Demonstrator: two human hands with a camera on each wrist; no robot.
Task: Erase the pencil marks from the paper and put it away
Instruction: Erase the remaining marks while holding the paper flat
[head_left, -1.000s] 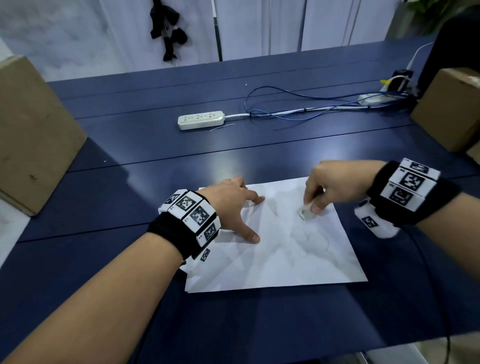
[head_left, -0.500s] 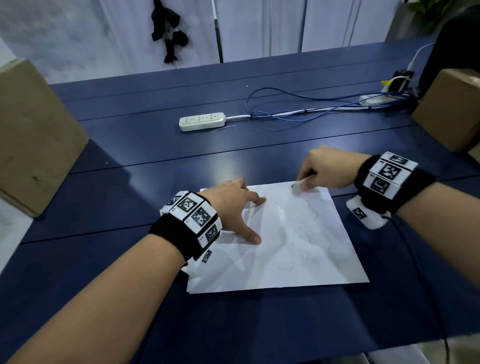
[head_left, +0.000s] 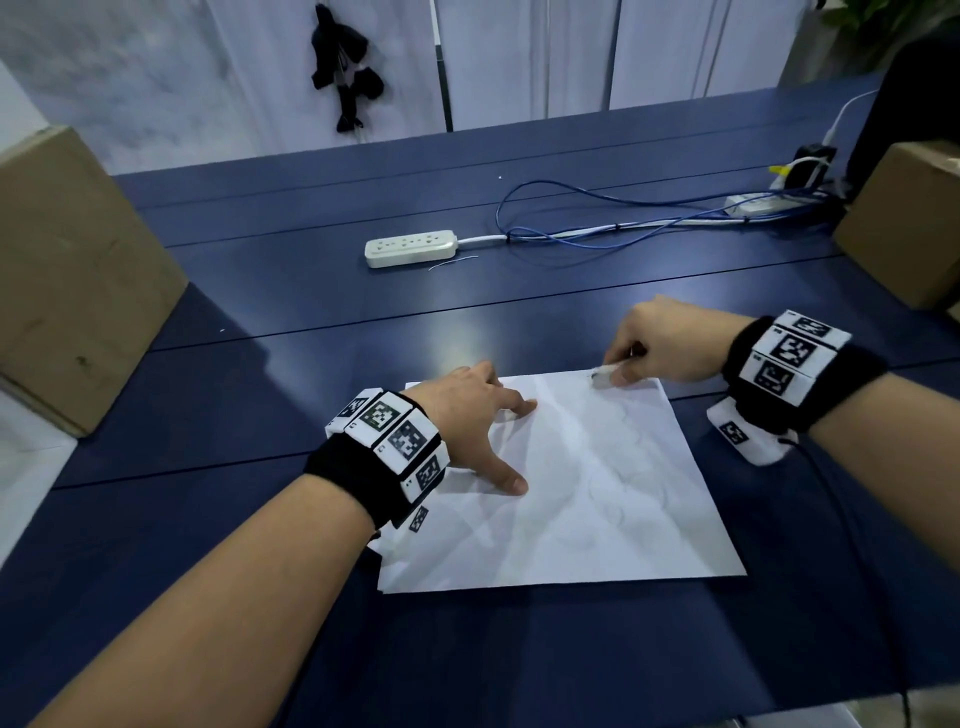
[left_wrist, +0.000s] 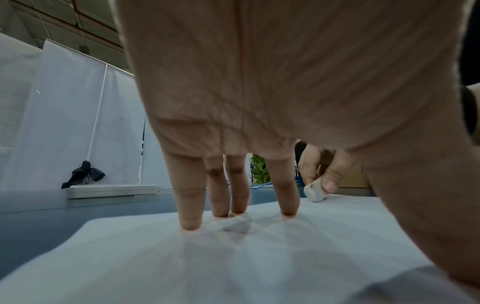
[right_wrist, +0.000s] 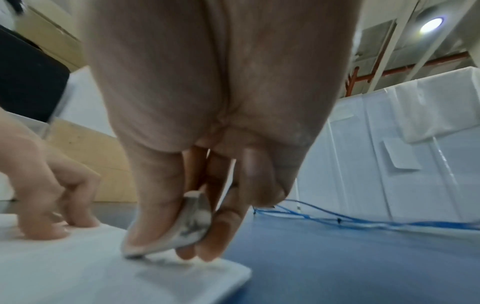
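A white sheet of paper (head_left: 587, 499) with faint pencil traces lies on the dark blue table (head_left: 311, 332). My left hand (head_left: 480, 415) presses it flat near its left edge, fingers straight and spread (left_wrist: 191, 205). My right hand (head_left: 654, 343) pinches a small white eraser (head_left: 602, 375) between thumb and fingers at the paper's far right corner. In the right wrist view the smudged eraser (right_wrist: 192, 224) touches the paper (right_wrist: 78, 273) close to its edge. The left wrist view shows the eraser (left_wrist: 314, 192) past my left fingers.
A white power strip (head_left: 410, 248) and blue cables (head_left: 597, 218) lie farther back on the table. Cardboard boxes stand at the left (head_left: 67, 280) and right (head_left: 904, 223) edges. A white curtain wall (head_left: 519, 57) backs the table.
My right hand has carried the eraser from the middle of the sheet up to its far right corner. The left hand has stayed pressed on the paper.
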